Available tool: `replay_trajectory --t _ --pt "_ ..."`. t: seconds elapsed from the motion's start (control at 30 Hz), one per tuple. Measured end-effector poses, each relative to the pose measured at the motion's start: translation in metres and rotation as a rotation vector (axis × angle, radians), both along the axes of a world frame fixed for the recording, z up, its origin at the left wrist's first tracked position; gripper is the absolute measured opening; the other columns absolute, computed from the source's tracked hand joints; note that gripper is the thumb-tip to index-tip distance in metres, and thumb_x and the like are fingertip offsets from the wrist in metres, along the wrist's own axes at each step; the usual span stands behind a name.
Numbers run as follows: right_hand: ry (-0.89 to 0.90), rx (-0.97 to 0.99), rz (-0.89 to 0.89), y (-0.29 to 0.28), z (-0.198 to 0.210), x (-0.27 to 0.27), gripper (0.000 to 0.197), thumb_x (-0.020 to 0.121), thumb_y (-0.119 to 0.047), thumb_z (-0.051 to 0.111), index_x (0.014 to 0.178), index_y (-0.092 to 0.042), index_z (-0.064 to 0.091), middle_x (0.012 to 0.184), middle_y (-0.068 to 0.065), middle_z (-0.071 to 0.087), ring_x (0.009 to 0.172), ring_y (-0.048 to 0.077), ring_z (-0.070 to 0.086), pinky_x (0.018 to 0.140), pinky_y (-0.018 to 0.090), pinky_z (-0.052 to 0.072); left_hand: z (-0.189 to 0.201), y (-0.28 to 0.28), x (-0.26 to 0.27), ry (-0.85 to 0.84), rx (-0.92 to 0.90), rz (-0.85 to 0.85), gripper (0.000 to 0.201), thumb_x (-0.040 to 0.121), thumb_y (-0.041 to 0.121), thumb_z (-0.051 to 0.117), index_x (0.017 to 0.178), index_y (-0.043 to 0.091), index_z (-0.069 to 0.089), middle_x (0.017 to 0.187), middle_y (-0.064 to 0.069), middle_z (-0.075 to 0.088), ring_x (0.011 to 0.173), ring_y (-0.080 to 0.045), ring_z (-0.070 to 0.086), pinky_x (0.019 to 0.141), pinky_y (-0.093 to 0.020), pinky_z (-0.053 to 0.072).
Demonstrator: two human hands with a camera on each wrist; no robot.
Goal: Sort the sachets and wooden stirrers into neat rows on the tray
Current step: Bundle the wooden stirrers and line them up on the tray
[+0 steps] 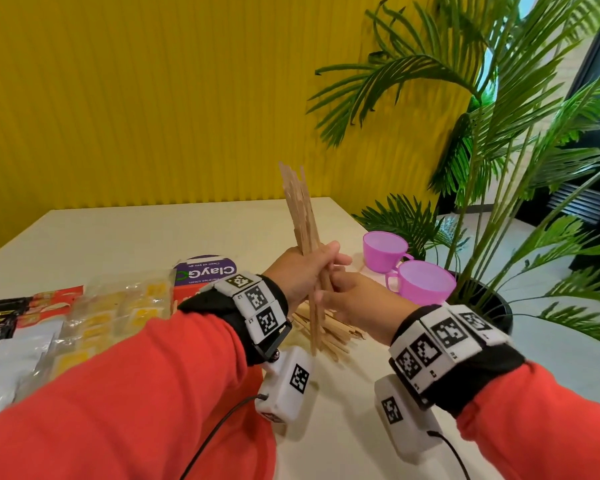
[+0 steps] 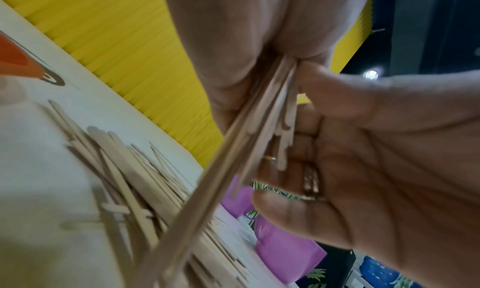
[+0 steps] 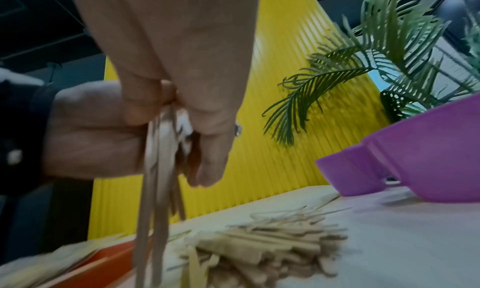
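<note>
Left hand [image 1: 300, 271] grips upright stirrers [image 1: 300, 209], right hand [image 1: 352, 299] pinching them, likely squaring ends before laying rows

Head view above, wrists close; all share stirrers [image 1: 305, 237]

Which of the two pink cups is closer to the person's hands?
The nearer pink cup, right beside the right hand. The other pink cup stands behind it, farther up the table.
</note>
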State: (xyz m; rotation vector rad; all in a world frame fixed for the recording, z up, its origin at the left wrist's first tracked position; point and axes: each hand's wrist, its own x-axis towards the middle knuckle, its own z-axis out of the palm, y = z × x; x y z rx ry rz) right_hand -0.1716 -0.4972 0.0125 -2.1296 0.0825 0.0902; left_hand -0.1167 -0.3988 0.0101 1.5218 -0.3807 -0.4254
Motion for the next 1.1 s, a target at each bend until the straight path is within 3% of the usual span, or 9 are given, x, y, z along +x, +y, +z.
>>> replay_trajectory --t 0.07,0.13,0.23,0.5,0.6,0.67,0.73,0.93,1.1 --pt "0.060 0.008 -0.007 -0.014 0.003 -0.001 0.025 0.091 -0.011 0.054 0.115 -0.010 0.062 0.119 0.009 0.061 0.111 0.022 0.055 0.105 0.043 0.039 -0.002 0.003 -0.002 -0.001 -0.019 0.009 0.036 0.097 0.032 0.045 0.081 0.009 0.067 0.082 -0.008 0.066 0.076 -0.017 0.062 0.067 -0.025 0.053" --pt "0.039 0.043 -0.067 -0.026 0.011 -0.003 0.019 0.089 -0.007 0.055 0.105 -0.004 0.065 0.113 0.019 0.062 0.100 0.025 0.055 0.104 0.044 0.040 -0.002 0.004 -0.004 -0.001 -0.022 0.043 0.044 0.096 0.034 0.047 0.064 0.012 0.067 0.073 -0.007 0.065 0.073 -0.017 0.062 0.072 -0.029 0.052" --pt "-0.097 0.076 -0.141 -0.036 0.025 -0.009 0.011 0.090 -0.012 0.056 0.095 -0.013 0.065 0.099 0.010 0.064 0.092 0.020 0.059 0.094 0.037 0.046 0.003 0.003 -0.011 0.058 -0.087 0.061 0.039 0.094 0.033 0.052 0.059 0.014 0.051 0.050 0.000 0.047 0.056 -0.015 0.056 0.073 -0.032 0.051" --pt "-0.441 0.274 0.012 -0.019 0.072 -0.036 0.069 0.076 -0.035 0.068 0.136 -0.025 0.035 0.119 -0.004 0.058 0.109 0.014 0.060 0.096 0.035 0.047 0.012 -0.021 -0.052 -0.099 0.057 -0.152 0.045 0.083 -0.006 0.058 0.050 0.017 0.038 0.040 0.006 0.033 0.036 -0.010 0.032 0.048 -0.020 0.039" --pt "-0.448 0.427 0.014 -0.010 0.074 -0.045 0.049 0.076 -0.023 0.071 0.119 -0.017 0.049 0.096 0.003 0.064 0.074 0.010 0.063 0.074 0.027 0.052 0.010 -0.033 -0.065 -0.127 0.054 -0.132 0.040 0.079 -0.013 0.056 0.054 0.014 0.039 0.045 0.000 0.036 0.035 -0.008 0.034 0.044 -0.020 0.035" --pt "-0.435 0.563 -0.050 -0.004 0.073 -0.050 0.011 0.084 -0.011 0.065 0.087 -0.014 0.056 0.058 -0.003 0.053 0.047 0.007 0.048 0.051 0.021 0.043 0.008 -0.037 -0.069 -0.188 0.095 -0.124 0.035 0.076 -0.009 0.060 0.053 0.013 0.046 0.046 0.000 0.043 0.040 -0.010 0.040 0.048 -0.023 0.035" --pt "-0.410 0.569 -0.106 -0.005 0.066 -0.053 0.016 0.088 -0.011 0.061 0.075 -0.015 0.053 0.044 -0.007 0.042 0.040 0.007 0.036 0.045 0.021 0.034 0.004 -0.038 -0.076 -0.221 0.131 -0.161 0.030 0.074 -0.004 0.066 0.055 0.014 0.052 0.053 -0.002 0.051 0.051 -0.013 0.047 0.054 -0.024 0.040" --pt "-0.392 0.553 -0.138 -0.008 0.041 -0.060 0.019 0.089 -0.011 0.059 0.072 -0.015 0.051 0.043 -0.008 0.040 0.042 0.008 0.036 0.047 0.021 0.035 -0.006 -0.034 -0.086 -0.121 0.226 -0.318 0.021 0.071 -0.007 0.068 0.067 0.006 0.052 0.070 -0.012 0.050 0.059 -0.014 0.048 0.056 -0.018 0.042" --pt "-0.415 0.535 -0.098 -0.009 0.031 -0.062 0.026 0.084 -0.005 0.062 0.063 -0.013 0.050 0.046 -0.006 0.046 0.046 0.009 0.044 0.050 0.019 0.041 -0.004 -0.029 -0.092 -0.052 0.221 -0.344 0.050 0.049 0.009 0.074 0.096 0.004 0.058 0.094 -0.013 0.053 0.090 -0.026 0.050 0.089 -0.044 0.043"
